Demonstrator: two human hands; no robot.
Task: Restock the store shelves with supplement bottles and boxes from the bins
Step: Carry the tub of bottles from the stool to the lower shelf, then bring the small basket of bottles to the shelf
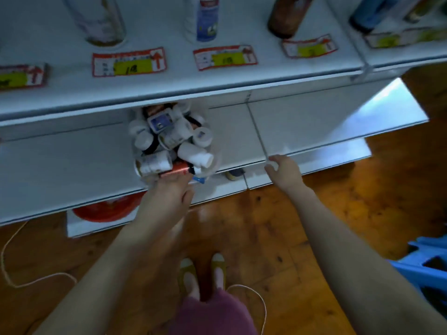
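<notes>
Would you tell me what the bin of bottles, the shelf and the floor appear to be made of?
The bin looks like clear plastic: bottles show through its wall. The shelf seems white painted metal, smooth and faintly shiny, though blur leaves doubt. The floor looks like varnished wood: grain, knots, glossy reflections.

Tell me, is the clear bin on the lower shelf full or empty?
Full. The clear bin is heaped to its rim with white bottles, most lying tipped on their sides.
</notes>
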